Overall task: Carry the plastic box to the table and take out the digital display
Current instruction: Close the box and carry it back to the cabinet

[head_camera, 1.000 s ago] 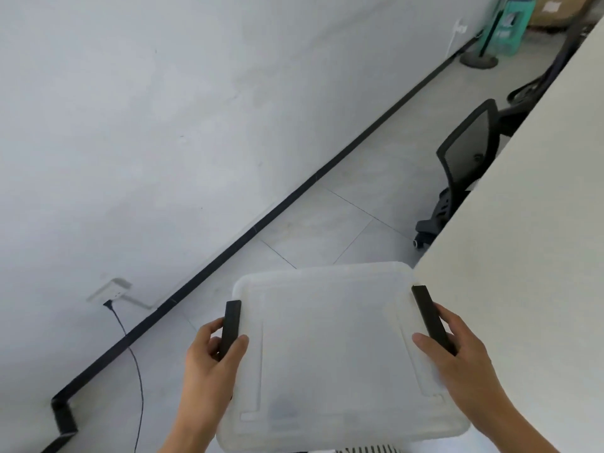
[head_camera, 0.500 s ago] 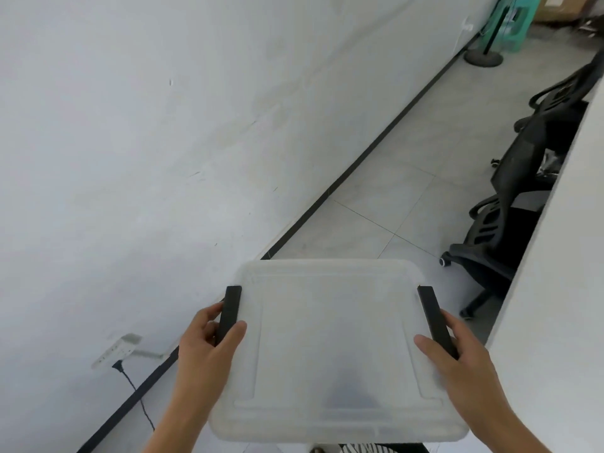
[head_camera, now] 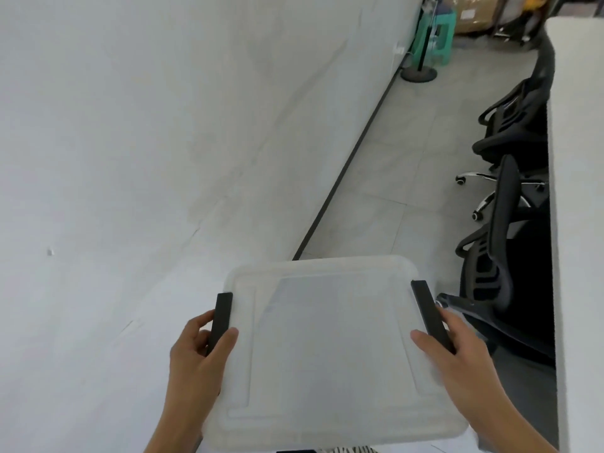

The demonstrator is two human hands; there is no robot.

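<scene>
The plastic box (head_camera: 330,348) is translucent white with a closed lid and a black clip on each side. I hold it level in front of me at the bottom centre of the head view. My left hand (head_camera: 199,354) grips its left side at the black clip, thumb on the lid. My right hand (head_camera: 457,351) grips the right side the same way. The white table (head_camera: 578,158) runs along the right edge, apart from the box. The lid hides the box's contents, so no digital display is visible.
A white wall (head_camera: 163,125) fills the left. Two black office chairs (head_camera: 503,256) are tucked against the table on the right. A grey tiled floor lane (head_camera: 392,178) runs ahead between wall and chairs. A green stool (head_camera: 434,37), a stand base and cardboard boxes sit at the far end.
The view has swung along the aisle: the table has slid to the right edge, more chairs and the far end have appeared. Both hands keep the same hold on the box.
</scene>
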